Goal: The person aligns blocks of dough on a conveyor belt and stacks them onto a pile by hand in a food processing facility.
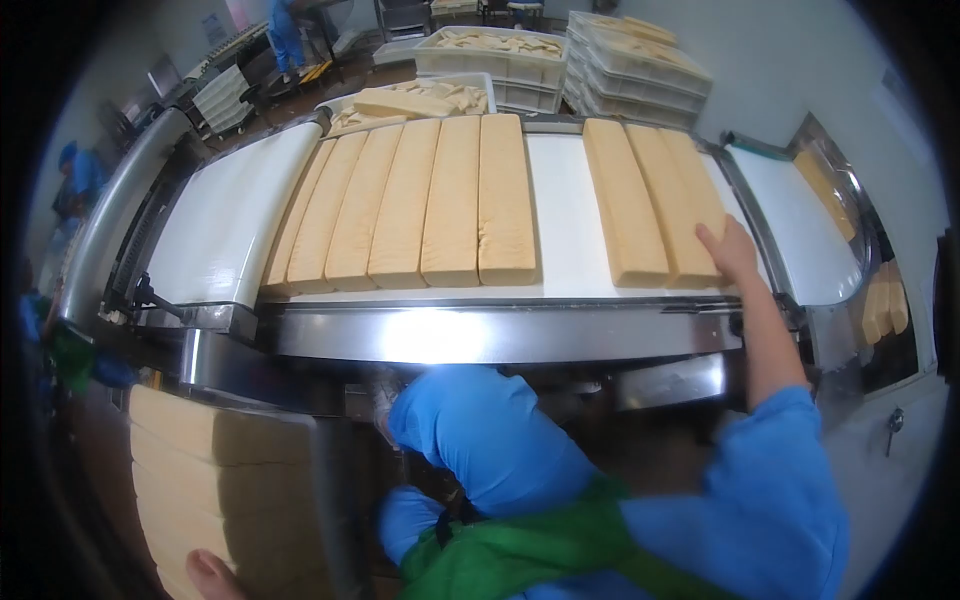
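Long pale-yellow blocks with a smooth, bread-like surface lie side by side on a white conveyor belt. One group of several blocks fills the left-middle; a second group lies to the right, past a gap. My right hand grips the near end of the rightmost block, thumb on top, fingers along its right side and partly hidden. At the lower left, my left hand touches a stack of similar blocks; only its thumb side shows, the rest being cut off by the frame.
A metal rail runs along the belt's front. Another white belt adjoins at left, one at right, beside a wall opening with more blocks. Crates of pale pieces stand behind. A co-worker in blue is at the back.
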The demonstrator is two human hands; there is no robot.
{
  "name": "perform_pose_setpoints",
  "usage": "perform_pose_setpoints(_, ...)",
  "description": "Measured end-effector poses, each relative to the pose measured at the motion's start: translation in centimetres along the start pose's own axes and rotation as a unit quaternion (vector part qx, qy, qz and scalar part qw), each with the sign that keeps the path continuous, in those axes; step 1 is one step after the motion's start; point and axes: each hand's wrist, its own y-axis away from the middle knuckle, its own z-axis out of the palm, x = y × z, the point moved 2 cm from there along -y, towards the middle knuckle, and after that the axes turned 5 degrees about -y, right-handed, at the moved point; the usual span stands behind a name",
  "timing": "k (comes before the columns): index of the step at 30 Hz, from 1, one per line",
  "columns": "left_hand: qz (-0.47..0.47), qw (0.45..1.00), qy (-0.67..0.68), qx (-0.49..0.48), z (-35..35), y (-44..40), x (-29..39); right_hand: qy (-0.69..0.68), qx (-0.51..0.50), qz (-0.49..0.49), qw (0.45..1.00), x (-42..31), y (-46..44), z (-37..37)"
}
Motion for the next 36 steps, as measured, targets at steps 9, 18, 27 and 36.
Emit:
perform_pose_setpoints(9,-0.015,1.0,-0.012,-0.004,-1.5,0.5,2.4,0.007,-0.046,-0.03,0.998,-10.7,2.4,6.4)
perform_pose_setpoints(18,-0.01,1.0,-0.006,0.001,-2.3,1.0,4.2,-0.023,-0.074,-0.209,0.975,-8.7,4.9,5.2)
perform_pose_setpoints(27,-0.034,0.999,0.003,0.016,-2.2,1.5,5.1,0.003,-0.016,-0.328,0.944,-16.2,8.9,6.0)
perform_pose_setpoints(36,-0.019,0.998,0.009,0.066,-3.9,1.4,7.7,-0.173,-0.119,-0.449,0.868,-25.0,16.0,7.7)
